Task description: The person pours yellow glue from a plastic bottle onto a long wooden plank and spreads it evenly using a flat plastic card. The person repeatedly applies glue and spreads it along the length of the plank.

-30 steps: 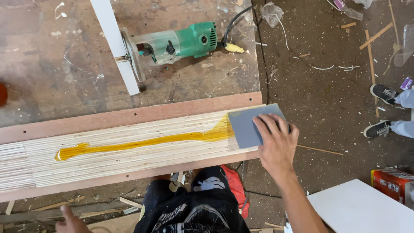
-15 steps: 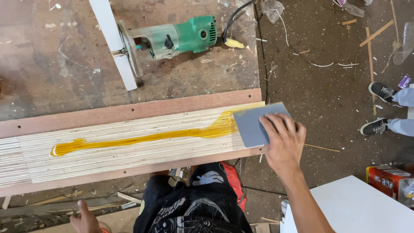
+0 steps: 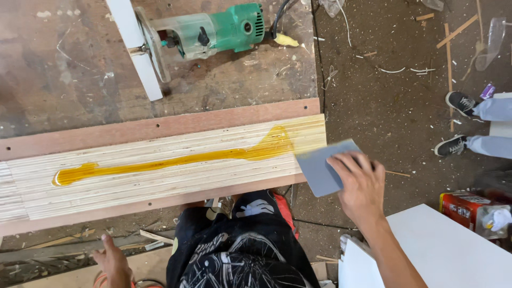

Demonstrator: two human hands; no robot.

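A scuffed, dusty workbench point(image 3: 64, 80) sits above a dirt floor littered with wood slivers. On it lies a long stack of pale laminated boards point(image 3: 160, 176), edges ribbed, with a glossy amber glue streak point(image 3: 160, 162) running along it; its left end is cut off by the frame. Low at the left, the left hand point(image 3: 113, 261) hangs with fingers spread, holding nothing. Behind the boards rests a green trimmer point(image 3: 213, 32). At the boards' right end, the right hand point(image 3: 360, 184) presses a flat grey card point(image 3: 320, 168), fingers loosely spread over it. Someone's dark shoes point(image 3: 458, 122) stand far right.
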